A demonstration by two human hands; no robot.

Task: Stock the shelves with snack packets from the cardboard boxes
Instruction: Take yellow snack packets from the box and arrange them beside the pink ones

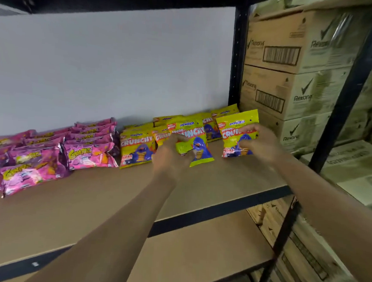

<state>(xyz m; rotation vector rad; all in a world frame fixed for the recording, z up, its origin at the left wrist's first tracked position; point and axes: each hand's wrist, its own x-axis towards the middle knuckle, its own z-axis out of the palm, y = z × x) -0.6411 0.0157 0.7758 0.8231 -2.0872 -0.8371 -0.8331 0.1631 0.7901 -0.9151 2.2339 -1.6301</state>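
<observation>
The brown shelf [113,191] carries pink packets [89,155] at left and yellow packets [136,149] toward the right.

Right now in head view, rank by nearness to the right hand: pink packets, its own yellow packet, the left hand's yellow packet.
1. Yellow packet at right, gripped by the right hand.
2. Yellow packet at centre, held by the left hand.
3. Pink packets, far left.

Dim even light; soft blur; wide-angle bending at edges.
</observation>
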